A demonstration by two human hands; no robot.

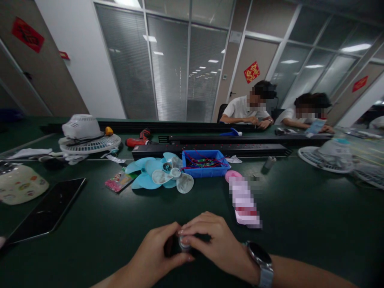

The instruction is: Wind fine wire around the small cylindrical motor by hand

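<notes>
Near the front of the green table (288, 248), both my hands meet around a small silvery metal cylinder (184, 245). My left hand (159, 250) curls around its side, thumb in front. From the right, my right hand (211, 238) pinches its upper end between thumb and fingers; a watch (259, 254) is on that wrist. Fingers cover much of the cylinder, so its exact kind cannot be made out. Beyond my right hand lies a pink phone-like object (244, 200), partly pixelated.
Blue fan blades (147, 178) lie beside a blue bin (207, 172) of wired circuit boards. A similar cylinder (269, 163) stands to the right. Further back are black power strips (210, 150) and a red drill (139, 140). A tablet (48, 210) lies left. Two people sit opposite.
</notes>
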